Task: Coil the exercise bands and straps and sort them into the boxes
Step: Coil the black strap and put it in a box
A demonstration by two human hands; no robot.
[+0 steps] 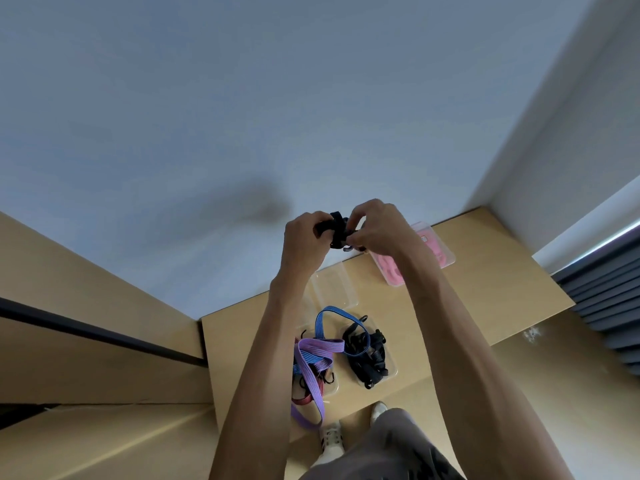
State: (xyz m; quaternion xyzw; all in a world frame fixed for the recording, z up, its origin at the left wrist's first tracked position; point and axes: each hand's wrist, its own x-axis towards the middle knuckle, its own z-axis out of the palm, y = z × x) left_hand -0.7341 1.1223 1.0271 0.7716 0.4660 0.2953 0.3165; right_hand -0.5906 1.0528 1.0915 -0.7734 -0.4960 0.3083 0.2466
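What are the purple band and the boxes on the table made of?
The purple band looks like flat woven elastic fabric: fine stripes run along it and it folds limply over the table edge. The boxes look like thin clear plastic, since the tan table shows through their glossy walls. Neither can be confirmed by sight alone.

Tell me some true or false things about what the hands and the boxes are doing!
1. Both hands hold a black strap. True: the left hand and the right hand grip it up in the air.
2. The pink bands lie in a clear box. True.
3. The black straps on the table are in the same box as the pink ones. False: they sit in their own box, nearer the person.
4. The purple striped band is neatly coiled. False: it lies loose and hangs over the table edge.
5. The clear box beside the pink bands looks empty. True.
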